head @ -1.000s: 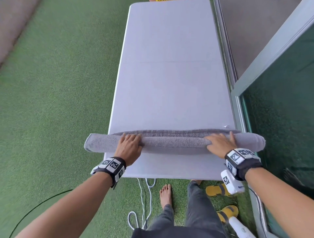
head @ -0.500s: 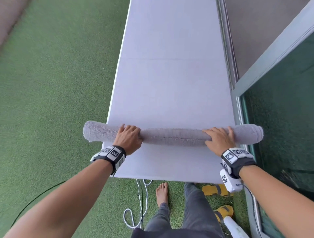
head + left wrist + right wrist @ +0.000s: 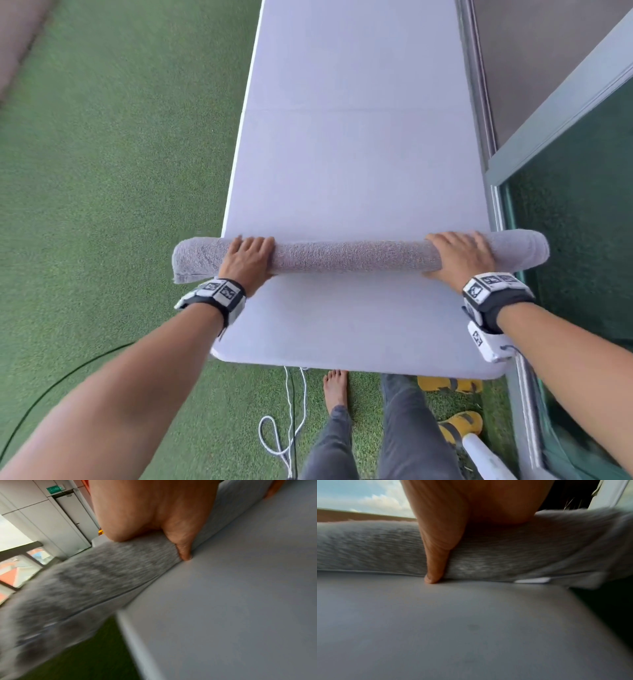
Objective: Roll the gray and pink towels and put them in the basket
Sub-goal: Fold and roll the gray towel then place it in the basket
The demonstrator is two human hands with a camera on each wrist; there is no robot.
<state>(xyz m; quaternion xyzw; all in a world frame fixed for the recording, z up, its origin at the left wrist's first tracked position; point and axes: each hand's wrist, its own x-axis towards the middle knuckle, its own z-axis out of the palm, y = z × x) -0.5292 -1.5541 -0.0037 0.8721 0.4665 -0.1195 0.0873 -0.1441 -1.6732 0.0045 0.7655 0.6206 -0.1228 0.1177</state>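
Pressing down on a rolled gray towel [image 3: 349, 255], left hand [image 3: 248, 260] and right hand [image 3: 460, 258] each draped over the roll, thumbs tucked at its near side, roll lying crosswise on the white table [image 3: 359, 154], both ends overhanging, green turf [image 3: 102, 171] around.

Even, soft daylight fills the head view, with no hard shadows or glare on the long pale grey bench [image 3: 356, 164]; straight lines bow toward the frame edges. Both wrist views are dimmer and smeared, probably by motion, so the rolled grey terry towel [image 3: 96, 574] shows only streaked texture.
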